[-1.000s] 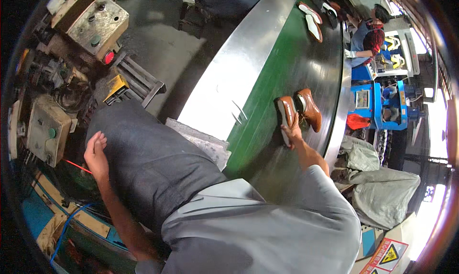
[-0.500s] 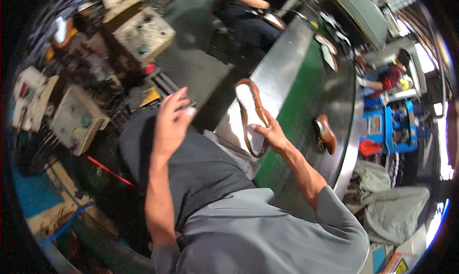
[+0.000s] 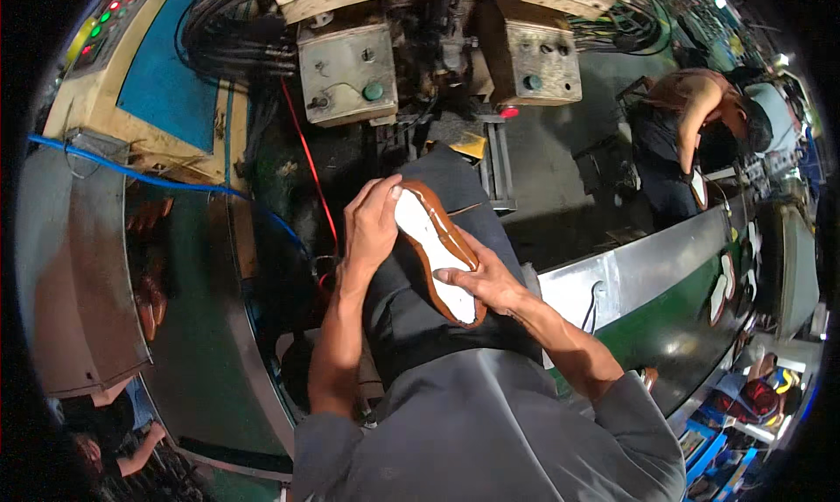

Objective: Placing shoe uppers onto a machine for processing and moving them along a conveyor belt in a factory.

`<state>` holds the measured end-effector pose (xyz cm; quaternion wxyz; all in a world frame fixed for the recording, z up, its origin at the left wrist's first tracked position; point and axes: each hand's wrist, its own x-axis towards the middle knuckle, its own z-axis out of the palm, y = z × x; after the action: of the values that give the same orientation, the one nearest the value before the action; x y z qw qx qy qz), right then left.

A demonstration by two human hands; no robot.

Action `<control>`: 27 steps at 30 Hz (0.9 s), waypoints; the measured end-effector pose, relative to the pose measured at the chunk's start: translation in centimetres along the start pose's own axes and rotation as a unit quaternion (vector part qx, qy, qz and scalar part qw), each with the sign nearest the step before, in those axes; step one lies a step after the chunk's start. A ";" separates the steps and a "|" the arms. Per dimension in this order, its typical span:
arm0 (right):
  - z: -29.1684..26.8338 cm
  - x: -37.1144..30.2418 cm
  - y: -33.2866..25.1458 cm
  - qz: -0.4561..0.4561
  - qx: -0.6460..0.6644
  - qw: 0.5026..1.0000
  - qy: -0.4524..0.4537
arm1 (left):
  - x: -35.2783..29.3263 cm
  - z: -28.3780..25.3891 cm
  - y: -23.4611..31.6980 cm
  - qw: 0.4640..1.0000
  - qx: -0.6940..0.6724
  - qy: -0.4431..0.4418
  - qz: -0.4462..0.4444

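Observation:
A brown leather shoe (image 3: 417, 211) is held bottom up over my lap, its white sole side facing me. My left hand (image 3: 371, 226) has its fingers curled round the upper left end. Wrapped round the lower right side is my right hand (image 3: 490, 279), its thumb pressed flat on the white surface. The upper shows as a brown rim around the white; the rest of it is hidden underneath.
Ahead stands a machine with two worn metal control boxes (image 3: 347, 73). A green conveyor (image 3: 647, 349) with a metal edge runs to my right, carrying shoes. Brown shoes (image 3: 150, 301) lie on the left belt. A blue hose (image 3: 131, 171) crosses there. A co-worker (image 3: 700, 108) sits far right.
My view has turned left, from the conveyor to the machine. The shoe has come from over the conveyor edge to above my lap. My left hand, free before, now grips it too.

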<state>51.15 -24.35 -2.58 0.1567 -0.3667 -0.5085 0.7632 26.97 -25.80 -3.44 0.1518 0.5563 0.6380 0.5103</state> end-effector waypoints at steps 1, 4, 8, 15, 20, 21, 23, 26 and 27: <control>0.1 0.1 0.2 0.014 0.019 1.000 -0.012 | -0.2 -0.5 0.0 1.000 0.003 0.001 -0.007; 0.0 1.1 1.1 0.046 0.004 0.998 -0.036 | -0.3 -1.8 -0.7 0.993 -0.010 -0.106 0.053; 0.0 2.4 0.9 0.079 -0.014 0.995 -0.056 | -0.3 -1.3 -3.7 0.986 0.010 -0.155 -0.062; -1.3 1.9 0.9 0.093 -0.051 0.994 0.006 | -1.7 2.4 -6.9 0.994 0.033 -0.053 -0.088; 2.7 -3.0 -3.0 -0.121 -0.647 0.752 -0.045 | -1.1 3.0 -8.6 0.981 0.123 -0.043 -0.141; 2.8 -2.9 -2.3 -0.121 -0.647 0.752 -0.045 | -1.0 2.9 -8.8 0.978 0.127 -0.047 -0.157; 2.7 -2.3 -1.7 -0.109 -0.681 0.724 -0.021 | -0.6 2.6 -8.9 0.984 0.121 -0.046 -0.126; 0.9 -2.0 -2.2 -0.128 -0.639 0.757 -0.030 | 0.0 2.0 -9.2 0.987 0.093 -0.084 -0.098; 0.4 -1.9 -2.4 -0.129 -0.614 0.778 -0.039 | 0.0 1.6 -9.2 0.987 0.075 -0.107 -0.094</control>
<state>51.82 -24.74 0.41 -0.0250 -0.2861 -0.9173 0.2759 23.04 -23.71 -11.66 0.2239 0.5550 0.7042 0.3820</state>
